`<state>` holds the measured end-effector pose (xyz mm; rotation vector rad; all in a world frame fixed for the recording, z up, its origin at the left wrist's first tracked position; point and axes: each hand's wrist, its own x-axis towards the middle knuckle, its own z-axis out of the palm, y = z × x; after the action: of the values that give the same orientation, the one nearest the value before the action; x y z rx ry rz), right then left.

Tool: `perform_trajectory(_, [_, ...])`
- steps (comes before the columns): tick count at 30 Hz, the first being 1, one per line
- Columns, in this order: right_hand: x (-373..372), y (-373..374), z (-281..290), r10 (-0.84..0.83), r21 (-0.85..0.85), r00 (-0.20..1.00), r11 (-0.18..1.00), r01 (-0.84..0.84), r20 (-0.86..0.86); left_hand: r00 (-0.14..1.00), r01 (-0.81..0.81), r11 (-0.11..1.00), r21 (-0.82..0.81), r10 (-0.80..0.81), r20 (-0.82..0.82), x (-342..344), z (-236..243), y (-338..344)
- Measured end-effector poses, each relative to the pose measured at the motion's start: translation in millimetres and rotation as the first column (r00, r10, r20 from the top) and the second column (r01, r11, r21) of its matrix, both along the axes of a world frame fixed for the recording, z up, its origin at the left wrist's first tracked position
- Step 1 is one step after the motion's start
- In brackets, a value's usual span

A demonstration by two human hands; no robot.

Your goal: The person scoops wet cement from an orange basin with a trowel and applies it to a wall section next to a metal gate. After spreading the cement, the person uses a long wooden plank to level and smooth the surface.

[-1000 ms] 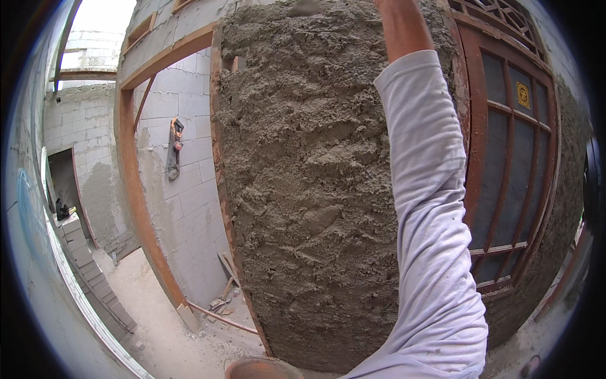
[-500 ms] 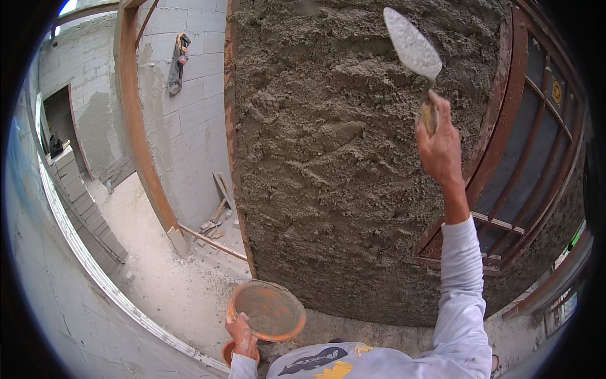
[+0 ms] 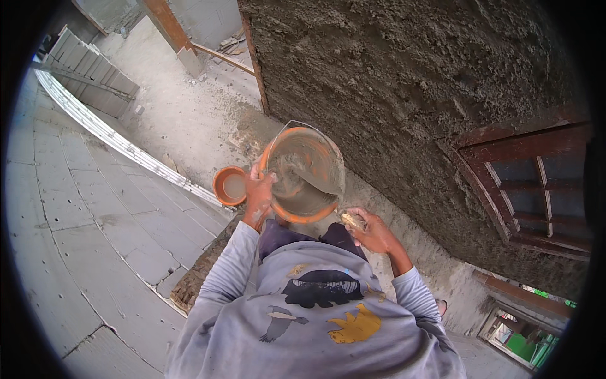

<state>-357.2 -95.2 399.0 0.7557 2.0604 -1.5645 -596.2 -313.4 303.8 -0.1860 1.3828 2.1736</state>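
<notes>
At the middle, my left hand (image 3: 260,192) grips the left rim of an orange bucket (image 3: 297,215) with a wire handle. Grey wet mortar lies inside it. My right hand (image 3: 372,234) is closed on the handle of a trowel (image 3: 319,186), whose mortar-coated blade is down inside the bucket, pointing left. A smaller orange bucket (image 3: 221,183) stands on the ground left of my left hand. Rough wet mortar covers the wall (image 3: 391,76) beyond and to my right.
A pale block wall (image 3: 95,240) is close on my left. A wooden door frame (image 3: 167,25) and stacked grey blocks (image 3: 88,76) stand at the back left. A red-brown framed window (image 3: 480,151) sits in the plastered wall at right, with a smaller opening (image 3: 517,335) lower right.
My view has tilted down to the buckets. My right hand has come down from high at the plastered wall, and the trowel blade is now inside the bucket, which my left hand still grips.
</notes>
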Motion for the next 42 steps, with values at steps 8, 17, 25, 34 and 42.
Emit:
perform_trajectory(8, [118,98,-80,-0.003,0.621,0.968,0.767,0.163,-0.249,0.847,0.472,0.838,-0.274,-0.518,-0.123,153,-32,120])
perform_trajectory(17, [277,210,-138,-0.102,0.563,0.975,0.802,0.197,-0.196,0.427,0.769,0.46,-0.444,-0.886,-0.18,325,-91,245])
perform_trajectory(25, [411,184,-276,0.035,0.366,0.999,0.929,-0.044,0.031,0.409,0.509,0.24,-0.826,-0.913,-0.013,353,-169,160])
perform_trajectory(34, [475,186,-529,0.207,0.315,0.94,0.904,-0.289,0.27,0.976,-0.205,0.127,-0.97,0.097,-0.194,262,-152,-114])
perform_trajectory(42, [479,198,-561,-0.018,0.274,0.916,0.956,-0.101,0.401,0.507,-0.64,-0.076,-0.765,0.707,-0.494,179,-142,-219])
